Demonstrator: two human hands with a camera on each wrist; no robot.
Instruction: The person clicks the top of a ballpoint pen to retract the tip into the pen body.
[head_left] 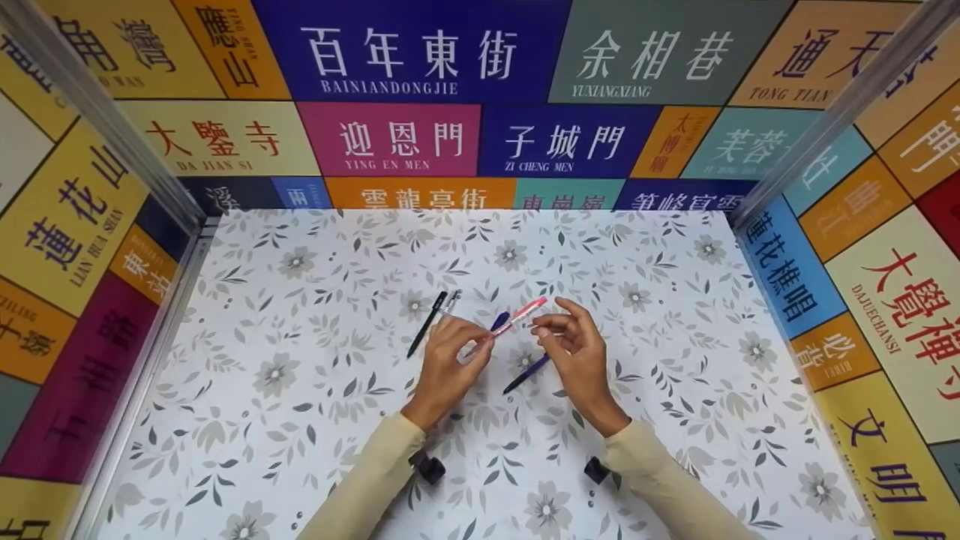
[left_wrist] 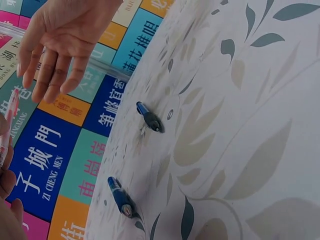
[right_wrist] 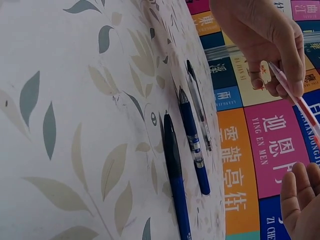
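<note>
Above the floral table [head_left: 300, 450], the left hand [head_left: 448, 360] pinches a red pen [head_left: 519, 316] between curled fingers, while the right hand [head_left: 574, 349] hovers beside it, fingers loosely spread, holding nothing.

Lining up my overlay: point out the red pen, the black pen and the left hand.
red pen [head_left: 523, 315], head view, middle of its barrel.
black pen [head_left: 427, 324], head view, middle of its body, lying on the table.
left hand [head_left: 448, 360], head view, back of the hand.

Pens [head_left: 427, 324] lie left of hands (on table [head_left: 300, 420]) — apart.
</note>
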